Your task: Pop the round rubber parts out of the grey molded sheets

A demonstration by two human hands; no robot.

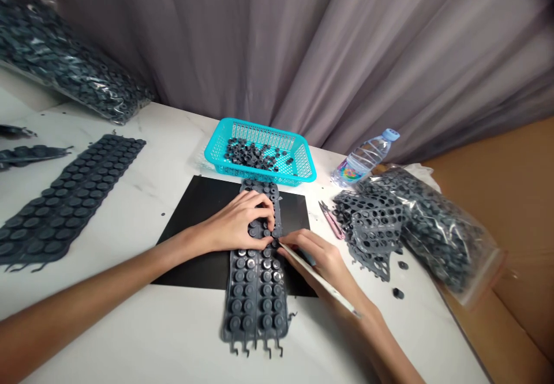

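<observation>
Fingers, left hand (239, 222): curled narrow over the sheet's middle, thumb and index nearly meeting at the right-hand columns; cannot tell if pinching a small part.
Fingers, right hand (318, 251): closed around a slim white tool (326, 287), maybe tweezers; tip at the sheet, just beside left fingertips.
Moulded rubber sheet (257, 305): mid-scene, running near to far across black mat (199, 271); near end past mat edge, over white table (173, 338); far end close to basket.
Far rows: open-centred rings; judged already worked.
Middle rows: partly hidden under hands; judged in progress, count unclear.
Near rows: round raised caps all in place; judged left to do.
Turquoise basket (308, 164): far side, loose dark parts inside, likely output so far; plenty of bare floor.
Second capped sheet (73, 193): left on table, apparently unworked.
Perforated sheets (376, 228): right, holes bare, probably finished; pink snips (332, 222) just beside.
</observation>
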